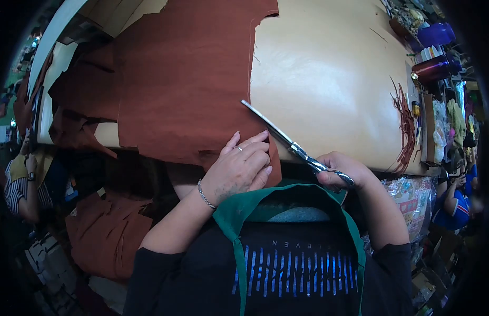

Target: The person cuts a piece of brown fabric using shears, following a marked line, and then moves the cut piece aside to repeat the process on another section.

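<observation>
Reddish-brown leather (181, 84) lies spread over the pale table, its right edge marked with a light line. My right hand (342, 171) grips the handles of large metal scissors (279, 136), whose blades point up and left over the leather's right edge. On the lower right part of the leather, my left hand (242, 166) presses down beside the blades, fingers bent and close together, a ring on one finger and a bracelet at the wrist. A narrow flap of leather hangs at the table's front edge, just right of the left hand.
Thin brown scraps (405, 129) lie at the table's right side, near a purple bottle (434, 68) and a cardboard box (428, 126). More brown leather (110, 231) is heaped low on the left. People sit at the far left and far right.
</observation>
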`<state>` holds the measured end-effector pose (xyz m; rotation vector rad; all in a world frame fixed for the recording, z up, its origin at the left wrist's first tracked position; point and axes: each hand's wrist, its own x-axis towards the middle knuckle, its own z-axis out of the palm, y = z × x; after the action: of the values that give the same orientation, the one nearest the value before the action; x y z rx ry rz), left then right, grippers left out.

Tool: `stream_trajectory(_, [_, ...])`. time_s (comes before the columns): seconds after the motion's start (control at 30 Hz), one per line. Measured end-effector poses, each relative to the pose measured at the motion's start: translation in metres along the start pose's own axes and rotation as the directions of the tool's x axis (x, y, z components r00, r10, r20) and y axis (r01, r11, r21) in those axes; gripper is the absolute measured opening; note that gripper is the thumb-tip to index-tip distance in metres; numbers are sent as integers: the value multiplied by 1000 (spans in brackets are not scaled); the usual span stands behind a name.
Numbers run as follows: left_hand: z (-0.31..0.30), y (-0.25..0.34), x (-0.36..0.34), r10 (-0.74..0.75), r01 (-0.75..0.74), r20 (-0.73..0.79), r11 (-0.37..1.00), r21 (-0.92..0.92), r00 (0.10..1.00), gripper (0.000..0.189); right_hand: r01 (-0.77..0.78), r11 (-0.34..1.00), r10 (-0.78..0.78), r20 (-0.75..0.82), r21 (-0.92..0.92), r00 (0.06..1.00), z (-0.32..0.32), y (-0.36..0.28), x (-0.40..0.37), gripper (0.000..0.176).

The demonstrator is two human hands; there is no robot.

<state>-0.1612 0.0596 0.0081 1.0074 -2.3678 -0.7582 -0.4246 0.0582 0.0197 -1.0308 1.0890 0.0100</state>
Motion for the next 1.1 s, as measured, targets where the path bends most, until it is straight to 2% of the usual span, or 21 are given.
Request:
stream_trajectory(0.03, [0,-2,0,-13,13,5,1000,-20,1000,12,-14,999,14,-15,43,1000,3,0,-2,61])
stream_trajectory(0.13, [0,-7,1,-30,30,0,997,-68,1000,12,83,992,-72,-115,98,991,9,15,-4,62])
stream_trajectory(0.2, [-4,-6,4,-19,16,-30,996,-85,999,13,130,981,-118,-89,142,989,12,25,-5,60])
stream_trajectory(0.3, [-6,-15,11,-61,21,-145,963,-268,988,12,140,978,-127,-92,154,988,15,33,-16,59])
stream_trajectory(0.4, [1,-30,27,-205,131,-276,955,-265,939,12,167,972,-142,-153,163,978,20,39,-28,58])
stream_trajectory(0.43, [2,-31,36,-133,88,-336,985,-147,932,15,188,965,-155,-181,183,971,22,44,-31,57])
stream_trajectory(0.53, [7,-32,50,-139,116,-258,988,-104,956,15,223,948,-173,-220,226,960,28,52,-37,54])
stream_trajectory(0.63, [11,-40,58,-46,58,-200,997,57,979,14,220,944,-161,-238,245,958,33,59,-36,52])
stream_trajectory(0.73, [15,-42,60,-49,81,-257,990,115,965,9,227,944,-162,-262,241,951,37,61,-32,52])
stream_trajectory(0.83, [14,-40,53,-188,173,-304,982,-76,934,6,240,942,-176,-266,233,948,38,58,-29,51])
stream_trajectory(0.93, [5,-34,39,-216,161,-374,972,-174,902,7,239,946,-181,-254,221,950,36,60,-28,51])
stream_trajectory(0.97, [1,-31,34,-207,178,-393,978,-110,896,10,234,946,-176,-253,223,951,36,60,-29,52])
stream_trajectory(1.1, [6,-33,36,-183,170,-352,983,-66,918,15,205,959,-158,-232,195,960,33,59,-29,53])
